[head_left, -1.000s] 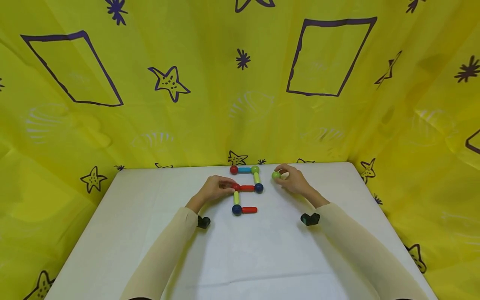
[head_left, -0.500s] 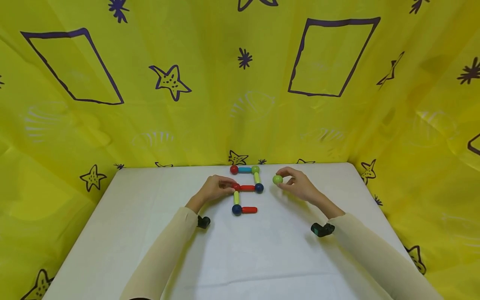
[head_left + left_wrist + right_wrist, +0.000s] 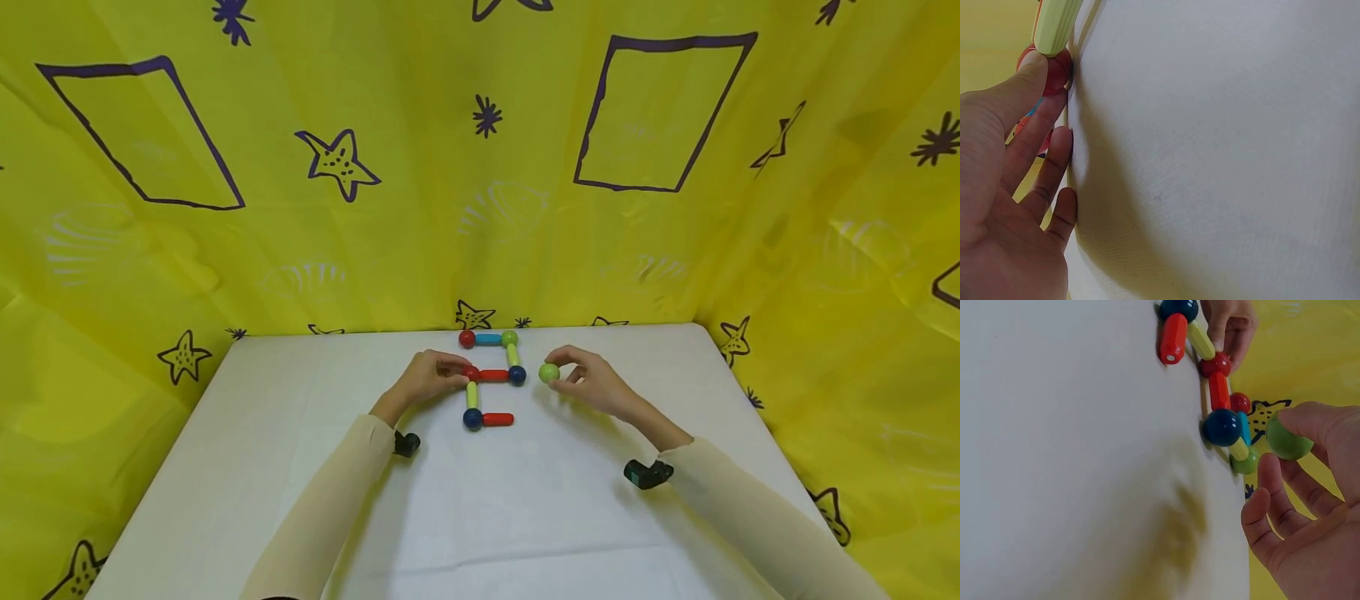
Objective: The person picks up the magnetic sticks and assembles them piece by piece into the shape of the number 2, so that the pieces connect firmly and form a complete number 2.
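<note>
A zigzag chain of coloured balls and magnetic sticks lies on the white table. My left hand (image 3: 427, 377) pinches its middle red ball (image 3: 471, 374) between thumb and fingers; a yellow-green stick (image 3: 1057, 25) meets that ball in the left wrist view. From the ball a red stick (image 3: 494, 376) runs right to a dark blue ball (image 3: 517, 375). Just right of that blue ball, my right hand (image 3: 596, 385) holds a loose green ball (image 3: 549, 372) by thumb and fingertips, apart from the chain. At the near end, another red stick (image 3: 498, 419) extends from a second blue ball (image 3: 472, 418), its tip free.
At the chain's far end, a red ball (image 3: 467, 339), a blue stick (image 3: 489, 339) and a green ball (image 3: 510, 338) lie close to the table's back edge. A yellow patterned curtain (image 3: 420, 250) rises behind the table (image 3: 480, 508) and along its sides.
My right hand has brought the green ball nearer to me along the chain's right side, ending level with the middle blue ball. The left hand and the chain have stayed put.
</note>
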Action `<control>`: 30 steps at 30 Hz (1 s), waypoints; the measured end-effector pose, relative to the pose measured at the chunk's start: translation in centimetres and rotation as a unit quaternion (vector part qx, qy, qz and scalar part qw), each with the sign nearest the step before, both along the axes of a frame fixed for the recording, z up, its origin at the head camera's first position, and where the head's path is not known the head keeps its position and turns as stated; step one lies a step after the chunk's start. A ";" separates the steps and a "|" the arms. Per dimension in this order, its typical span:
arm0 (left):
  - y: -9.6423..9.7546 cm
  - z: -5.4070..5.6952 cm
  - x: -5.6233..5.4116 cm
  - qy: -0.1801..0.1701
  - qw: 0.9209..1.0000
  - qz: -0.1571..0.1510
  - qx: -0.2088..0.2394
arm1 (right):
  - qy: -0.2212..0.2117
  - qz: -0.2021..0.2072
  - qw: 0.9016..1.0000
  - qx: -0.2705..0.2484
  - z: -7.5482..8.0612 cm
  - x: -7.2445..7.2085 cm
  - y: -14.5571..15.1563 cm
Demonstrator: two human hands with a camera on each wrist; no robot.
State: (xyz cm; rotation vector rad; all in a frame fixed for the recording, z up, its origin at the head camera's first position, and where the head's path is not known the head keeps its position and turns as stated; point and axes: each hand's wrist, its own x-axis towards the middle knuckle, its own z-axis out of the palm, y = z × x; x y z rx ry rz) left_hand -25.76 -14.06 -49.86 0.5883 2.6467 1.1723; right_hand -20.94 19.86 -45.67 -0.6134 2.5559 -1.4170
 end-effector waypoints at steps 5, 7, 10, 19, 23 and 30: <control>0.0 0.0 -0.1 -0.004 1.000 0.003 0.002 | -0.005 0.017 1.000 -0.001 -0.6 0.4 -0.4; 0.0 0.0 -0.1 -0.004 1.000 0.003 0.001 | -0.011 0.019 1.000 -0.001 -0.9 0.6 -0.7; 0.0 0.0 -0.1 0.000 1.000 0.001 -0.004 | -0.024 0.026 0.999 -0.004 -1.3 1.0 -1.0; 0.0 0.1 0.0 0.001 1.000 0.003 -0.008 | -0.032 0.042 0.998 0.020 -3.4 1.4 -2.2; 0.0 0.1 0.0 -0.004 1.000 0.009 -0.006 | -0.025 0.050 0.998 0.038 -3.7 1.6 -2.6; 0.0 0.1 0.0 -0.004 1.000 0.007 -0.004 | -0.028 0.051 0.997 0.049 -3.8 1.9 -3.0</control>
